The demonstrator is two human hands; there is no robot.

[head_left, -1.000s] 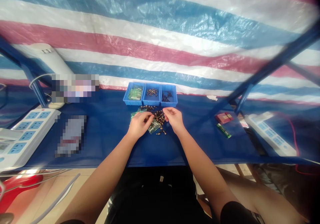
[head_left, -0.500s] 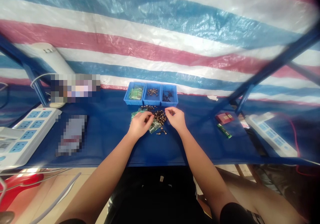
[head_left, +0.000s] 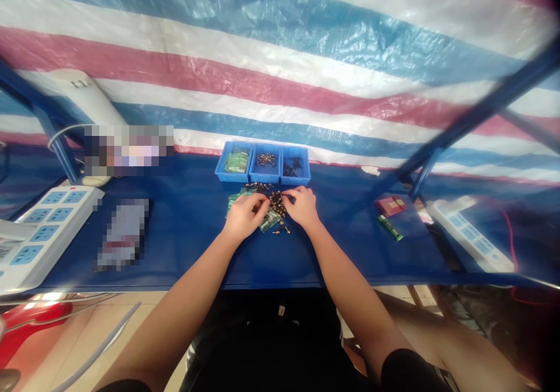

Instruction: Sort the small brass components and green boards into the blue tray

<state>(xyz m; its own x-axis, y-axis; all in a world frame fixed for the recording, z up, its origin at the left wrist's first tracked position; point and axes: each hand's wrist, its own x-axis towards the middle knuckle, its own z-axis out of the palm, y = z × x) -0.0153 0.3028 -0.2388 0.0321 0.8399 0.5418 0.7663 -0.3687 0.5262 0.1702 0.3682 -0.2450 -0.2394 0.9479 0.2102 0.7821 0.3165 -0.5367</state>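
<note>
A heap of small brass and dark metal parts (head_left: 277, 204) lies on the blue table (head_left: 196, 234), mixed with small green circuit boards (head_left: 268, 223). My left hand (head_left: 245, 214) rests at the heap's left edge, fingers curled and pinched on something too small to make out. My right hand (head_left: 301, 205) sits at the heap's right edge, fingers bent and pinching into the parts. Behind the heap stand three joined blue bins (head_left: 263, 174): green boards on the left, brass parts in the middle, dark parts on the right.
A white power strip (head_left: 44, 228) lies at the left, another (head_left: 470, 234) at the right. A red pack (head_left: 391, 205) and a green stick (head_left: 391, 228) lie right of my hands. Blue frame bars (head_left: 459, 123) slant overhead. A striped tarp hangs behind.
My right hand has moved left into the heap, closing the gap to my left hand. My left hand stays almost in place.
</note>
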